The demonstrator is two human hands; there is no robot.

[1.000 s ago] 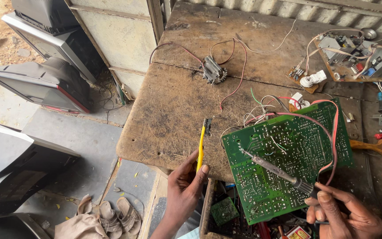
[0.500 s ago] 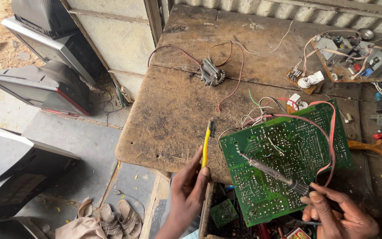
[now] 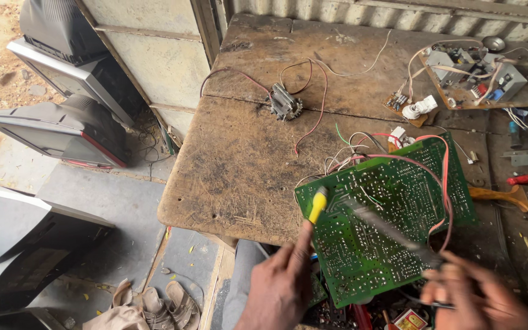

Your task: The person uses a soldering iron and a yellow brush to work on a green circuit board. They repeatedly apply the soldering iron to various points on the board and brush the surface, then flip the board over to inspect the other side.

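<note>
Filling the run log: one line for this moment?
left hand: yellow tool | right hand: soldering iron | on green circuit board

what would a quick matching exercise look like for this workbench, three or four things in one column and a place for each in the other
Things:
1. yellow-handled tool
2. green circuit board
3. red-handled screwdriver
4. sandals

Places:
a. on the ground beside the table
b. held up in the left hand
c. near the table's right edge
d. flat on the table, under the probe in the blurred right hand

Pairs: 1-b, 2-d, 3-c, 4-a
</note>
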